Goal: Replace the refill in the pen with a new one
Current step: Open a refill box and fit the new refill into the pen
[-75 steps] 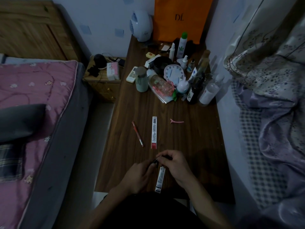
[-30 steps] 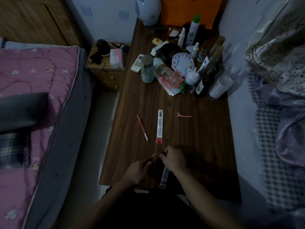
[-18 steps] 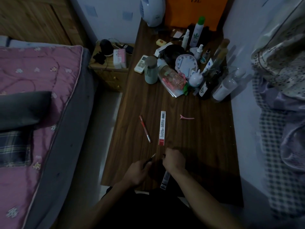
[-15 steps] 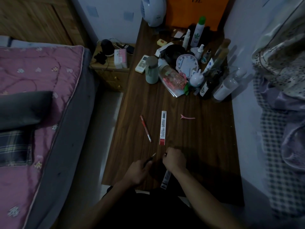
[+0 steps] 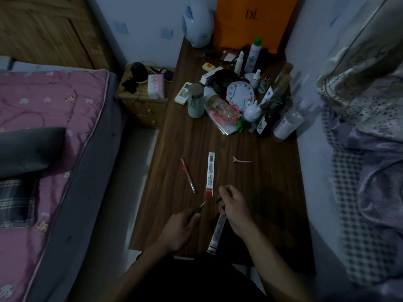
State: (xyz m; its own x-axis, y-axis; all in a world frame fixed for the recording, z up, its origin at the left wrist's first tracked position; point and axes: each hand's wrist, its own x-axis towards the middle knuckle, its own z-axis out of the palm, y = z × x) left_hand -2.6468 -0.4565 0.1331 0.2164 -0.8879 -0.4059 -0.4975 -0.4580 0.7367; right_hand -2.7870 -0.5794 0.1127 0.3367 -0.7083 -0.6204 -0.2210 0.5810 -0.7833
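Two closed grips: left hand (image 5: 178, 231) round a slim pointed pen (image 5: 199, 209), right hand (image 5: 234, 205) round a thin dark rod (image 5: 218, 200).

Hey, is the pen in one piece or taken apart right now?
Taken apart: the left hand grips the pointed front piece, the right hand pinches another dark piece, a gap between them.

Dim, bluish, underexposed view with wide-angle bending and soft blur toward the edges.
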